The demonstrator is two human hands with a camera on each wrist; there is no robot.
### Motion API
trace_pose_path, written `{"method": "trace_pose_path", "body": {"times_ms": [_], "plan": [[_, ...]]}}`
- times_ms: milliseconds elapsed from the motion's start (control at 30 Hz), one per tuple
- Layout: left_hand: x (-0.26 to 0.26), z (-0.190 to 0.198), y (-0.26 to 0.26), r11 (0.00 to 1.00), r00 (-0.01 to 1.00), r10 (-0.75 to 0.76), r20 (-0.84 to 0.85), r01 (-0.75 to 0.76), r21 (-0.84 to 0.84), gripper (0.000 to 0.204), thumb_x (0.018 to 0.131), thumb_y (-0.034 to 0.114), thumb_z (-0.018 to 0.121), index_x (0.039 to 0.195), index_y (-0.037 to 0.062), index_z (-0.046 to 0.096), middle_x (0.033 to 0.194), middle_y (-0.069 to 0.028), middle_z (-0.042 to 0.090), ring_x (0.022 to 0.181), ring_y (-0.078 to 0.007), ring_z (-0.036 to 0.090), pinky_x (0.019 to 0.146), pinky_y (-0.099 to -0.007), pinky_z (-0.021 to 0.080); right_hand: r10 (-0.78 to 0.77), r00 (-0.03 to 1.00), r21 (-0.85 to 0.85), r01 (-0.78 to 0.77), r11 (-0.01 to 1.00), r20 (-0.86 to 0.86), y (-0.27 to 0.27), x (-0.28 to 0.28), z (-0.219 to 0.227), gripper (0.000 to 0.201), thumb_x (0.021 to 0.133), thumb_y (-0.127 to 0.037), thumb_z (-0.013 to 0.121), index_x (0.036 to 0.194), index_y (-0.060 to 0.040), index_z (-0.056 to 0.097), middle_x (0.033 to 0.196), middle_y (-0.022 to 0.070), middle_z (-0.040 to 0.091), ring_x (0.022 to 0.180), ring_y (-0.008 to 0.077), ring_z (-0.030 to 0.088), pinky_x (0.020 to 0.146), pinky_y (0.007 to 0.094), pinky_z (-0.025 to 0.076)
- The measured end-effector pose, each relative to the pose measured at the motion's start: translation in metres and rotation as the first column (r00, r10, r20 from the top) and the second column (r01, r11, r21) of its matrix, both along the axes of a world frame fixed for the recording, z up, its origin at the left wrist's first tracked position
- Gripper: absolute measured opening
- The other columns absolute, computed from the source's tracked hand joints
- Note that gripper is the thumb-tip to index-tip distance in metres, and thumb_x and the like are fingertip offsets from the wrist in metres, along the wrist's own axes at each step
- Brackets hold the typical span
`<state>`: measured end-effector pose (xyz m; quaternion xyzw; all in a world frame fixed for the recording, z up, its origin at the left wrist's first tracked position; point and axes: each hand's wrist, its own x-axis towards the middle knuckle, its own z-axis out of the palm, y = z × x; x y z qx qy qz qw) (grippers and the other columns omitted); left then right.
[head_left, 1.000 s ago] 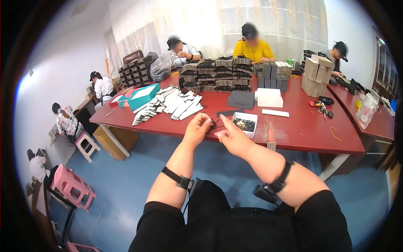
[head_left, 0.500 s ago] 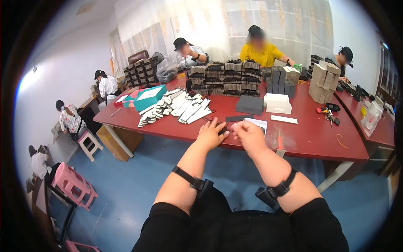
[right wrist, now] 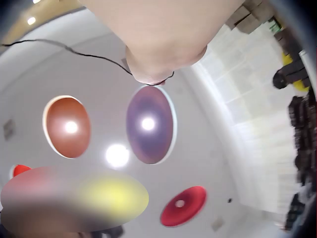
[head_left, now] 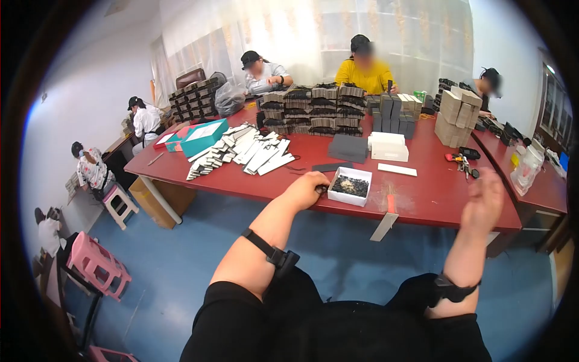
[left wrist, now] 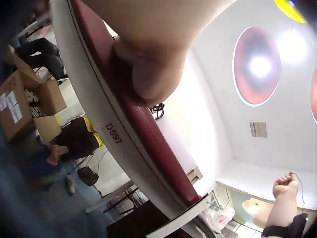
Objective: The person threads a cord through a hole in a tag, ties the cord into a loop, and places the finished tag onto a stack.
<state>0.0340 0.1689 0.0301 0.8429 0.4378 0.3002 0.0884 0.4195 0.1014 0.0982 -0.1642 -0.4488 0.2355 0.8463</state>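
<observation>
My left hand (head_left: 306, 189) is at the table's front edge, left of the white box of small dark pieces (head_left: 350, 186), holding a small dark cord bundle (head_left: 321, 189). Black loops (left wrist: 157, 110) show beyond that hand in the left wrist view. Raised at the right, past the table's front edge, my right hand (head_left: 484, 202) is blurred in the head view. The right wrist view shows it pinching a thin black cord (right wrist: 94, 55) that trails away to the left. Its fingertips are partly hidden there.
On the red table (head_left: 422, 196) lie white strips (head_left: 259, 151), a teal box (head_left: 205, 137), dark stacked bundles (head_left: 310, 108), a grey box (head_left: 348, 148), white boxes (head_left: 388, 146) and keys (head_left: 463, 163). A flat bar (head_left: 384, 226) juts from the front edge. Several people sit around.
My right hand has moved away from the left hand, far to the right, with a cord. The left hand stays near the box, its fingers now more curled. The white box shows fully again.
</observation>
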Motion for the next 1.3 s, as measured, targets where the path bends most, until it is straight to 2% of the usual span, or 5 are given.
{"method": "trace_pose_path", "body": {"times_ms": [300,667,967,1200,1300], "plan": [[-0.027,0.035,-0.004,0.943,0.874,0.317,0.368,-0.330,-0.030,0.026,0.073,-0.009,0.054,0.094,0.0047,0.061,0.087,-0.0058,0.062,0.086,-0.0160,0.058,0.079,-0.0291,0.046,0.243,0.954,-0.519,-0.120,0.846,0.177,0.054,0.010,-0.074,0.016,0.088,-0.017,0.058,0.085,-0.0017,0.061,0.063,-0.0048,0.047,0.053,0.0031,0.037,0.048,0.0183,0.028],[-0.062,0.017,0.058,0.834,0.777,0.534,-0.333,-0.548,0.058,0.016,0.080,0.012,0.058,0.090,0.0009,0.062,0.084,-0.0188,0.063,0.086,-0.0367,0.059,0.077,-0.0381,0.046,0.418,0.824,-0.626,-0.100,0.773,0.384,0.044,0.012,-0.071,0.012,0.087,-0.012,0.057,0.082,-0.0017,0.060,0.064,-0.0061,0.047,0.056,0.0020,0.036,0.051,0.0182,0.028],[-0.052,0.171,0.050,0.902,0.821,0.353,0.448,-0.425,0.069,0.008,0.090,0.009,0.047,0.093,0.0055,0.053,0.068,-0.0026,0.053,0.056,-0.0102,0.048,0.050,-0.0245,0.040,0.437,0.805,-0.630,-0.105,0.769,0.400,0.044,0.016,-0.070,0.012,0.087,-0.012,0.056,0.083,-0.0009,0.059,0.066,-0.0058,0.049,0.058,0.0017,0.037,0.053,0.0180,0.029],[-0.066,0.063,0.063,0.845,0.789,0.480,-0.384,-0.533,-0.038,0.030,0.076,0.024,0.065,0.102,0.0095,0.063,0.096,-0.0141,0.065,0.091,-0.0305,0.061,0.079,-0.0366,0.048,0.445,0.811,-0.598,-0.152,0.787,0.379,0.042,0.012,-0.071,0.013,0.087,-0.012,0.056,0.081,-0.0012,0.058,0.067,-0.0059,0.049,0.059,0.0017,0.037,0.053,0.0181,0.030],[-0.070,0.013,0.060,0.799,0.808,0.566,-0.166,-0.587,-0.130,0.037,0.071,0.028,0.073,0.103,0.0108,0.066,0.100,-0.0148,0.065,0.094,-0.0302,0.061,0.084,-0.0345,0.046,0.436,0.804,-0.606,-0.121,0.786,0.404,0.041,0.014,-0.069,0.013,0.087,-0.012,0.057,0.080,-0.0017,0.058,0.067,-0.0059,0.048,0.059,0.0018,0.037,0.054,0.0180,0.030]]}}
